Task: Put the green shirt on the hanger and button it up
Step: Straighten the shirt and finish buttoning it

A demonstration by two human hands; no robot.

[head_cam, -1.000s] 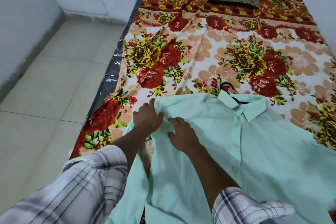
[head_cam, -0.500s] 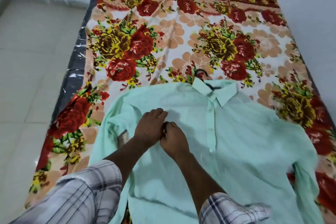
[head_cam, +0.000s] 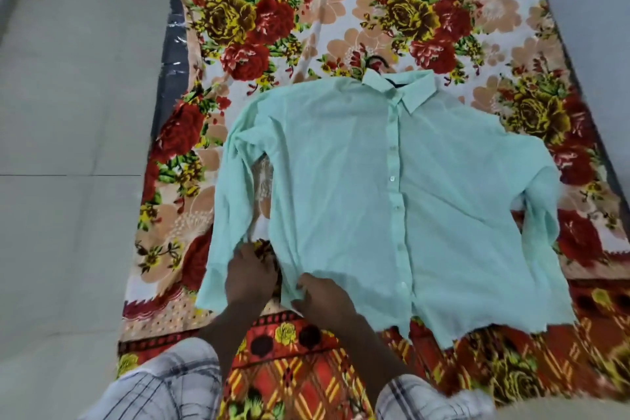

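While lying front-up on the red, yellow and peach flowered cotton bedsheet (head_cam: 272,10), covers much of its near half: thin mint-green shirt (head_cam: 375,198), buttons in a row down the closed front, long sleeves bent down at both sides. Poking out above the collar, dark curved hook of a hanger (head_cam: 376,61), rest hidden inside. Left hand (head_cam: 250,278) laid on the near end of the left-side sleeve, grip or mere touch impossible to tell. Right hand (head_cam: 324,297) just beside it, apart, fingers curled on the hem's lower left corner. Pale tiled floor (head_cam: 68,112) to the left.
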